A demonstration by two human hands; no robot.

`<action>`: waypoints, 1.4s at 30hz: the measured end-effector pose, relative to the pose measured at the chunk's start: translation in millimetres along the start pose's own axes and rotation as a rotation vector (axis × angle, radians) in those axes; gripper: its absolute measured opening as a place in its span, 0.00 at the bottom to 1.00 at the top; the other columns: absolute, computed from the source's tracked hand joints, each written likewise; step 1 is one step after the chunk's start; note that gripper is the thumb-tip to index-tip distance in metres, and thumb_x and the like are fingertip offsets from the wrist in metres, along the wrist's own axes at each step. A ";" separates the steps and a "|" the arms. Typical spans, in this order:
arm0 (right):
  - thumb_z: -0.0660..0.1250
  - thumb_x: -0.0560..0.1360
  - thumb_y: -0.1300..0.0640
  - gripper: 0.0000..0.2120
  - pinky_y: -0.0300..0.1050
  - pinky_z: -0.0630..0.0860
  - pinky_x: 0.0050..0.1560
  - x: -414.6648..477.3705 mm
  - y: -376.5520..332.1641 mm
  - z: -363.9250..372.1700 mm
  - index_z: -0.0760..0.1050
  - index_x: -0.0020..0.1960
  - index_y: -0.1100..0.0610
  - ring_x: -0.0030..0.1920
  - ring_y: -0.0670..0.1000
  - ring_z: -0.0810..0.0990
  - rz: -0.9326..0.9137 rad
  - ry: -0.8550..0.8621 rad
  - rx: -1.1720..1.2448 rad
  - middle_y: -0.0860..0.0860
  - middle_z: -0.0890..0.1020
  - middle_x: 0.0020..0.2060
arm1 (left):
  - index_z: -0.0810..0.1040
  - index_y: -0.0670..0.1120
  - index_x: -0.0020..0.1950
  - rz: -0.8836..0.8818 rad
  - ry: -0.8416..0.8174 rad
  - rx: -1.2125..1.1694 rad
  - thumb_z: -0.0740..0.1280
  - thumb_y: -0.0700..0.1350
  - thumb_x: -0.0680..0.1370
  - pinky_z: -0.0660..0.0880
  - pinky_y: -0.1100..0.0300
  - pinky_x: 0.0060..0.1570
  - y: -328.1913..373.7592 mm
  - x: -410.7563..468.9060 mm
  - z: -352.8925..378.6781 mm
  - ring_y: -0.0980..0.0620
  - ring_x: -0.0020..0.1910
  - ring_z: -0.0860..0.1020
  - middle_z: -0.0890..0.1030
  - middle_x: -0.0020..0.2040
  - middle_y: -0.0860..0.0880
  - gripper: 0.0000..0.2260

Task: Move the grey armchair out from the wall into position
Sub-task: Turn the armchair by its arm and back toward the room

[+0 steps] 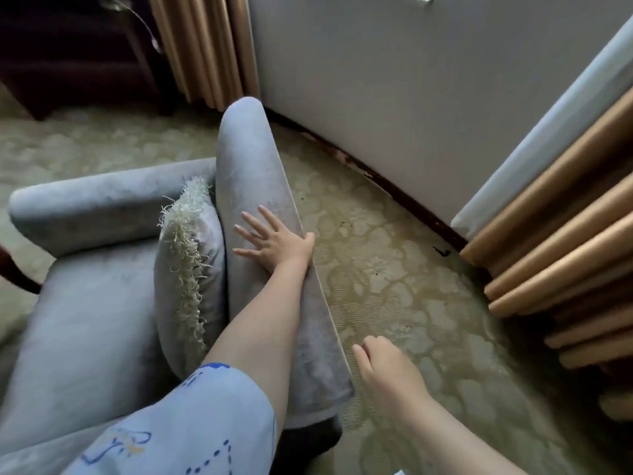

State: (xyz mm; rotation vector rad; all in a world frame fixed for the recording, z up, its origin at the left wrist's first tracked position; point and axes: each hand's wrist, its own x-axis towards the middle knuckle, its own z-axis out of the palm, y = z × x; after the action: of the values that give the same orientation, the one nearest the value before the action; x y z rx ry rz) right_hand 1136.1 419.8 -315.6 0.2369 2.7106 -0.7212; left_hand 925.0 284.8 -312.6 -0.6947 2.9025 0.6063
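Note:
The grey armchair fills the left half of the view, its backrest running from the wall down toward me. A strip of carpet separates the backrest from the grey wall. My left hand lies flat on top of the backrest, fingers spread and thumb hooked over the rear edge. My right hand hovers just behind the lower part of the backrest, fingers loosely curled, holding nothing. A grey cushion with a cream fringe leans against the inside of the backrest.
Patterned beige carpet covers the floor behind the chair. Tan curtain folds hang at the right, with more curtain at the top left. Dark wooden furniture stands at the far left. A dark skirting strip runs along the wall.

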 end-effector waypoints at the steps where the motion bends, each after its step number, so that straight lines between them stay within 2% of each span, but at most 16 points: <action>1: 0.50 0.80 0.44 0.17 0.43 0.62 0.32 1.9 8.5 -14.8 0.61 0.35 0.49 0.34 0.46 0.69 -0.046 -0.019 -0.038 0.47 0.70 0.36 | 0.34 0.43 0.75 -0.084 0.002 -0.037 0.63 0.67 0.68 0.40 0.28 0.63 0.9 -3.4 0.0 0.32 0.73 0.37 0.35 0.75 0.36 0.52; 3: 0.50 0.80 0.44 0.17 0.44 0.64 0.34 16.7 18.6 -47.9 0.61 0.35 0.50 0.36 0.48 0.71 -0.130 -0.047 -0.107 0.48 0.70 0.37 | 0.33 0.44 0.75 -0.207 0.004 -0.088 0.64 0.70 0.67 0.41 0.28 0.63 3.3 -5.0 -2.5 0.31 0.72 0.38 0.36 0.75 0.35 0.55; 5: 0.50 0.80 0.45 0.17 0.46 0.65 0.37 41.7 18.2 -79.1 0.61 0.36 0.51 0.38 0.49 0.71 -0.227 -0.053 -0.171 0.48 0.70 0.37 | 0.33 0.44 0.75 -0.243 -0.018 -0.080 0.64 0.71 0.66 0.44 0.27 0.63 4.5 -2.2 -6.2 0.30 0.73 0.40 0.39 0.75 0.34 0.55; 9: 0.51 0.80 0.46 0.15 0.46 0.67 0.40 110.8 -17.6 -117.6 0.66 0.40 0.54 0.42 0.53 0.73 -0.448 -0.025 -0.252 0.49 0.72 0.40 | 0.38 0.47 0.77 -0.221 -0.023 -0.008 0.62 0.71 0.66 0.56 0.30 0.63 4.3 4.5 0.6 0.31 0.72 0.52 0.48 0.76 0.35 0.52; 12: 0.53 0.80 0.46 0.15 0.46 0.68 0.41 165.7 -60.2 -131.6 0.70 0.44 0.56 0.45 0.54 0.74 -0.638 0.005 -0.306 0.51 0.73 0.42 | 0.43 0.48 0.77 -0.219 0.020 0.051 0.61 0.71 0.67 0.60 0.34 0.63 3.4 10.9 7.7 0.32 0.71 0.56 0.51 0.75 0.36 0.49; 15: 0.54 0.80 0.47 0.16 0.48 0.73 0.45 214.0 -106.2 -136.2 0.72 0.48 0.58 0.48 0.57 0.76 -0.817 0.022 -0.362 0.54 0.75 0.47 | 0.44 0.47 0.77 -0.209 0.062 0.094 0.59 0.70 0.67 0.61 0.36 0.62 1.3 16.1 12.7 0.33 0.69 0.59 0.53 0.75 0.35 0.47; 19: 0.54 0.80 0.47 0.16 0.49 0.72 0.44 269.7 -159.6 -130.6 0.73 0.52 0.59 0.51 0.59 0.76 -1.002 0.039 -0.423 0.56 0.75 0.50 | 0.45 0.47 0.77 -0.204 0.123 0.114 0.56 0.70 0.68 0.60 0.38 0.63 -2.0 13.4 21.0 0.35 0.70 0.59 0.55 0.75 0.37 0.45; 24: 0.54 0.79 0.48 0.16 0.50 0.73 0.48 319.7 -207.2 -111.3 0.72 0.55 0.59 0.53 0.60 0.74 -1.120 -0.032 -0.503 0.56 0.74 0.53 | 0.41 0.49 0.76 -0.229 0.054 0.103 0.56 0.71 0.68 0.52 0.39 0.68 -1.7 11.0 19.9 0.38 0.73 0.52 0.49 0.76 0.40 0.46; 28: 0.55 0.79 0.47 0.17 0.49 0.71 0.51 359.9 -227.7 -97.4 0.71 0.60 0.57 0.58 0.59 0.72 -1.214 -0.100 -0.589 0.55 0.72 0.58 | 0.37 0.52 0.76 -0.272 0.011 0.097 0.53 0.73 0.68 0.48 0.41 0.70 0.2 12.0 20.3 0.41 0.74 0.49 0.45 0.77 0.43 0.46; 32: 0.53 0.79 0.46 0.19 0.49 0.67 0.58 412.3 -238.1 -96.0 0.70 0.63 0.55 0.61 0.58 0.71 -1.321 -0.174 -0.754 0.55 0.71 0.62 | 0.39 0.56 0.76 -0.321 0.040 0.016 0.51 0.71 0.72 0.47 0.46 0.71 -1.0 10.5 21.8 0.46 0.76 0.49 0.46 0.78 0.50 0.39; 34: 0.52 0.79 0.46 0.20 0.50 0.65 0.62 439.3 -242.6 -100.5 0.70 0.64 0.54 0.63 0.57 0.70 -1.369 -0.201 -0.837 0.54 0.70 0.64 | 0.41 0.56 0.77 -0.398 0.075 -0.023 0.49 0.68 0.75 0.46 0.49 0.73 1.9 13.5 22.1 0.51 0.76 0.49 0.46 0.78 0.53 0.34; 37: 0.52 0.79 0.45 0.20 0.51 0.64 0.64 474.0 -248.9 -109.1 0.68 0.66 0.52 0.65 0.56 0.69 -1.450 -0.239 -0.921 0.53 0.70 0.66 | 0.45 0.54 0.77 -0.629 0.139 -0.090 0.44 0.66 0.78 0.44 0.55 0.73 15.4 20.6 23.8 0.55 0.76 0.48 0.47 0.78 0.54 0.31; 42: 0.52 0.79 0.44 0.22 0.52 0.61 0.67 514.4 -267.6 -113.7 0.64 0.70 0.52 0.68 0.56 0.67 -1.604 -0.342 -0.994 0.52 0.66 0.71 | 0.52 0.50 0.77 -1.032 0.137 -0.132 0.38 0.67 0.76 0.46 0.50 0.73 35.9 45.0 16.0 0.51 0.76 0.51 0.51 0.78 0.50 0.35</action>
State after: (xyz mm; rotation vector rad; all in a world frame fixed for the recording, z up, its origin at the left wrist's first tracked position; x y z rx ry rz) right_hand 561.4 286.6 -281.6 -2.1015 2.0355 0.3986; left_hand 868.7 301.9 -322.7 -2.0615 2.1211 0.5851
